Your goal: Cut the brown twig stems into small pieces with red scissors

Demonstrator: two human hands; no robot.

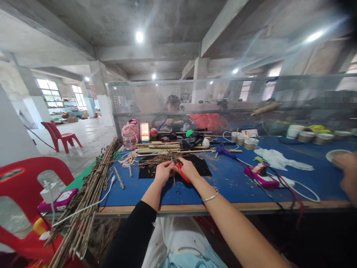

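My right hand (187, 169) is closed on the red handles of a pair of scissors (181, 172), with the dark blades pointing away from me. Close beside it, my left hand (164, 172) pinches a thin twig (174, 181) whose lower end sticks out below the fingers. The two hands nearly touch over a black cloth (205, 167) on the blue table. Behind my fingers a pile of thin brown twigs (150, 160) lies on that cloth. Where the blades meet the twig is too small to make out.
A long bundle of sticks (92, 193) leans over the table's left edge beside a red chair (25, 178). Bamboo rods (158, 147) lie at the back. A blue glue gun (224, 152), purple power strip (262, 178) and cables lie right. Another person's hand (347, 167) holds a bowl.
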